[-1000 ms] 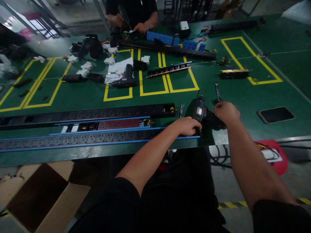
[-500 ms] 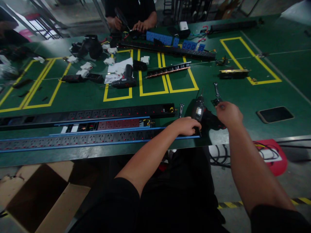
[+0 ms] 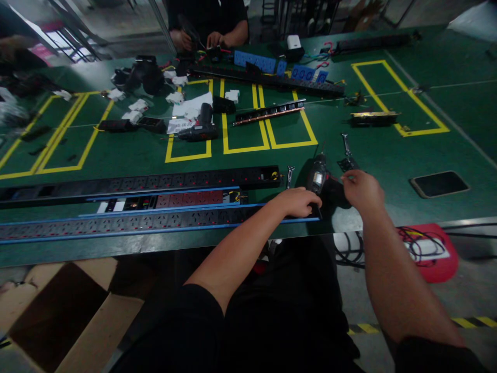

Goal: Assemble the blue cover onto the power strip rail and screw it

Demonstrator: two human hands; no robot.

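Note:
My left hand [image 3: 300, 202] lies curled over the right end of a long blue-edged power strip [image 3: 166, 221], with fingers bent onto it; the fingertips are partly hidden. My right hand [image 3: 363, 189] hovers over the bench, thumb and forefinger pinched together; whatever may be between them is too small to make out. Between the hands lies a black cordless drill [image 3: 319, 176], its handle reaching toward my right fingers. One wrench [image 3: 290, 176] rests left of the drill. Another wrench [image 3: 346, 144] lies beyond my right hand, beside a small dark part [image 3: 347, 164].
A second black power strip [image 3: 186, 178] runs behind the blue-edged one. A phone [image 3: 440, 184] lies at right. Farther back are another drill [image 3: 200, 127] and a copper-edged bar [image 3: 269, 112]. A co-worker's hands [image 3: 215, 40] work across the bench. An open carton [image 3: 104, 326] stands below left.
My right hand has moved slightly left and nearer to me, away from the small dark part. My left hand stays on the strip's end.

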